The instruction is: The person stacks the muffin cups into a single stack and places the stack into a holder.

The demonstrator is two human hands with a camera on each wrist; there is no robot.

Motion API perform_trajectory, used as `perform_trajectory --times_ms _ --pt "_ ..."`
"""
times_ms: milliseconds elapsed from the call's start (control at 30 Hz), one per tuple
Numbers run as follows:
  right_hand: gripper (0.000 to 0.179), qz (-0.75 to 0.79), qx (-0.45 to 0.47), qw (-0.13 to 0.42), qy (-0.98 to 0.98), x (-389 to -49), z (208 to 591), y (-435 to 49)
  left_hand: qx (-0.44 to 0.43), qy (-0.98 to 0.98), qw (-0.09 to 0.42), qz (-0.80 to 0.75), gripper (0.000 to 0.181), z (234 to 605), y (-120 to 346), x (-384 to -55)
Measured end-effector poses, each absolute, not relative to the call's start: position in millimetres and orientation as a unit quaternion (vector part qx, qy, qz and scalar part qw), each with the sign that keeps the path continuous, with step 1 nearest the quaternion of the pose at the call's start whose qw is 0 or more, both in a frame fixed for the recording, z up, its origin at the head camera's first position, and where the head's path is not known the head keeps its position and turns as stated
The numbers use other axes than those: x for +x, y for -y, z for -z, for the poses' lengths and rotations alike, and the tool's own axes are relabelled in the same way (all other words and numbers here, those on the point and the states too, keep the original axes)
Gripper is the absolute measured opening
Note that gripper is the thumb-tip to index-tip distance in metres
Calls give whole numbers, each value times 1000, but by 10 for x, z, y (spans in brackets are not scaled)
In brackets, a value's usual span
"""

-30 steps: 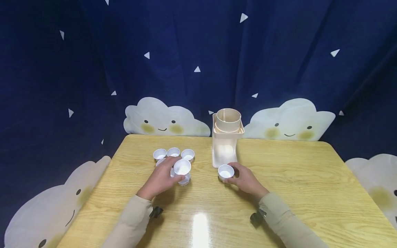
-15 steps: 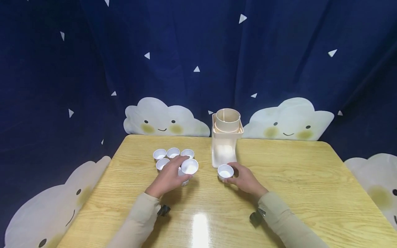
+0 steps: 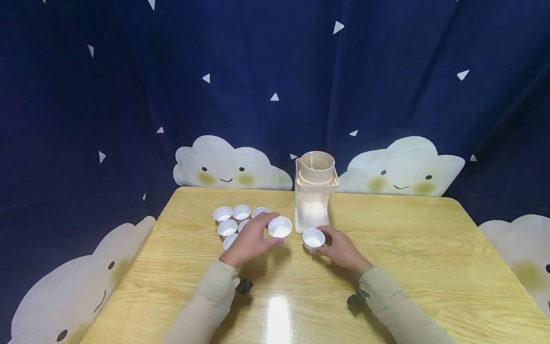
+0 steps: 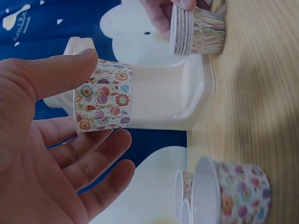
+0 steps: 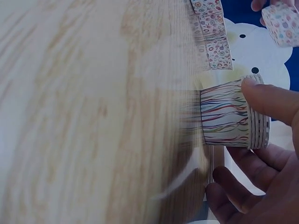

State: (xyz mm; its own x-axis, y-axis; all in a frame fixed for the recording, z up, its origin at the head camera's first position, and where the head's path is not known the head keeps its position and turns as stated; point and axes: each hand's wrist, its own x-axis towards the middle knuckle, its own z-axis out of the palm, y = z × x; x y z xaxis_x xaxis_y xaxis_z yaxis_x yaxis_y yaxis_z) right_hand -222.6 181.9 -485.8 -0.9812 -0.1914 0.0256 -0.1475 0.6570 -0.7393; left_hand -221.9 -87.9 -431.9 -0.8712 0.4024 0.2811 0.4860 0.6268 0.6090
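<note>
My left hand (image 3: 252, 240) pinches a small white paper cup (image 3: 280, 228) between thumb and fingers, raised above the table and upright. In the left wrist view that paper cup (image 4: 106, 100) has a flower-and-mushroom print. My right hand (image 3: 343, 249) grips a short stack of nested paper cups (image 3: 313, 239) on the table, just right of the raised cup. Coloured wavy lines mark the stack (image 5: 225, 116) in the right wrist view, with several rims nested near the thumb. Other paper cups (image 3: 227, 228) stand in rows behind and left of the left hand, which hides some of them.
A cream plastic stand (image 3: 312, 210) with a round open tube (image 3: 317, 167) on top is at the back of the wooden table (image 3: 395, 248), behind the stack. A dark blue curtain (image 3: 240, 71) with white clouds hangs beyond the table's far edge.
My left hand has carried the flowered cup to the right, away from the rows and close to the stack, uncovering more cups. The right hand has stayed on the stack.
</note>
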Motion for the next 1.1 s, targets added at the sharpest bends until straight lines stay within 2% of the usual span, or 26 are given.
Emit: perform_trajectory --times_ms 1100 --pt "63 417 -94 39 -903 -2248 4861 -1831 -291 910 26 293 60 4236 406 -2280"
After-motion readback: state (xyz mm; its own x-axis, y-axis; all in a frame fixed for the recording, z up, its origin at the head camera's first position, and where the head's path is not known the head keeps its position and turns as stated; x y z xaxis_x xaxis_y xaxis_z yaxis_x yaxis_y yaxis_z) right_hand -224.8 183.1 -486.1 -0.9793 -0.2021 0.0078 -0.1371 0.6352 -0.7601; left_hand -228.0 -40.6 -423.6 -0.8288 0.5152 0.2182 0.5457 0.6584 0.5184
